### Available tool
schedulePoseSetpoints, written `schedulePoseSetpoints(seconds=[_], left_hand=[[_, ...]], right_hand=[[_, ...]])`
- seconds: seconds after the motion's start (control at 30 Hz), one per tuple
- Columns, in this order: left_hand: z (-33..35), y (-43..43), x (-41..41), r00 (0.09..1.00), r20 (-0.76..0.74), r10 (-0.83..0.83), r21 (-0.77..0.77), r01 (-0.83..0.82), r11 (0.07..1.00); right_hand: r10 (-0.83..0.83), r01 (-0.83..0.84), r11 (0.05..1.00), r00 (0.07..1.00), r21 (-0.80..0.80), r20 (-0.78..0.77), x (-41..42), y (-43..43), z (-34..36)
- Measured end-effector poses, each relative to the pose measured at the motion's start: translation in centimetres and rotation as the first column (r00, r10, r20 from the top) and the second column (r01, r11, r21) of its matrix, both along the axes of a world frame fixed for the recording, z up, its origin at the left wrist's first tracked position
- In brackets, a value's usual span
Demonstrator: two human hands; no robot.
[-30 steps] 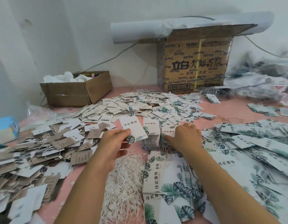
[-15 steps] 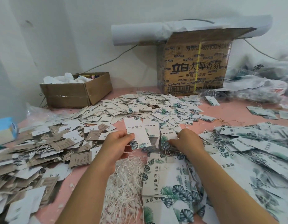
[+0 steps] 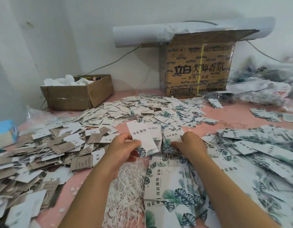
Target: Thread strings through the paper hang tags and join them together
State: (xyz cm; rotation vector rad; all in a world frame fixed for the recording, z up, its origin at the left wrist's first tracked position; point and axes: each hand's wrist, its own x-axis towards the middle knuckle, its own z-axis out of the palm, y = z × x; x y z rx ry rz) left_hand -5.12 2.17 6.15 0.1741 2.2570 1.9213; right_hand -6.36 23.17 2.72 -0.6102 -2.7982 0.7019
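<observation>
My left hand [image 3: 121, 150] pinches a leaf-printed tag [image 3: 140, 135], held up in front of the big box [image 3: 196, 69]. My right hand [image 3: 191, 144] grips a small stack of tags [image 3: 172, 137], also before the box. The strings [image 3: 126, 186] lie farther from it, toward me.

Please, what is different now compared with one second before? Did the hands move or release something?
The left hand brought its white leaf-print tag a little to the right, toward the right hand, never letting go. The right hand kept pinching a smaller tag in place. The string bundle and tag piles stayed as they were.
</observation>
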Motion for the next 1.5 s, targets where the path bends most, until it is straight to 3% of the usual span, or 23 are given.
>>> schedulePoseSetpoints(seconds=[0.27,0.47,0.6,0.67,0.8,0.9,1.03,1.13,1.2,1.3,1.43,1.5], left_hand=[[0.0,0.0,0.1,1.000,-0.018,-0.022,-0.011,0.022,1.000],[-0.1,0.0,0.0,0.999,-0.026,-0.026,-0.012,0.025,1.000],[-0.1,-0.1,-0.1,0.999,-0.030,-0.027,-0.004,0.027,1.000],[-0.2,-0.1,-0.1,0.999,-0.032,-0.027,0.006,0.027,1.000],[-0.2,-0.2,-0.2,0.998,-0.057,-0.025,0.038,0.027,0.999],[0.0,-0.2,0.0,0.995,-0.090,-0.031,0.058,0.036,0.998],[0.1,-0.1,0.2,0.991,-0.123,-0.046,0.052,0.052,0.997],[0.3,-0.1,0.3,0.989,-0.109,-0.097,0.071,0.105,0.992],[0.5,0.0,0.4,0.990,-0.099,-0.098,0.130,0.110,0.985],[0.8,0.2,0.4,0.983,-0.177,0.053,0.285,0.000,0.958],[1.2,0.1,0.4,0.945,-0.289,0.151,0.290,-0.064,0.955],[1.3,0.1,0.5,0.944,-0.299,0.139,0.264,-0.058,0.963]], right_hand=[[0.009,-0.047,0.964,0.989,-0.261,-0.145,-0.2,0.4,0.4],[-0.002,-0.029,0.978,0.989,-0.206,-0.149,-0.3,0.7,0.3],[0.004,-0.098,0.947,0.956,-0.305,-0.295,-0.1,0.5,0.9],[0.036,-0.200,0.882,0.931,-0.426,-0.362,0.0,0.2,1.8],[0.254,-0.457,0.590,0.888,-0.666,-0.384,0.8,-1.2,3.2],[0.408,-0.526,0.541,0.847,-0.656,-0.342,1.1,-2.3,2.8],[0.467,-0.551,0.599,0.830,-0.580,-0.306,1.1,-3.2,2.7],[0.499,-0.590,0.589,0.803,-0.552,-0.326,1.3,-3.5,3.1],[0.539,-0.626,0.557,0.773,-0.545,-0.336,1.5,-3.5,3.6],[0.608,-0.661,0.538,0.734,-0.523,-0.303,2.1,-3.6,4.4],[0.572,-0.663,0.527,0.739,-0.531,-0.356,2.5,-3.7,5.5],[0.490,-0.653,0.599,0.757,-0.464,-0.432,2.5,-3.6,6.0]])
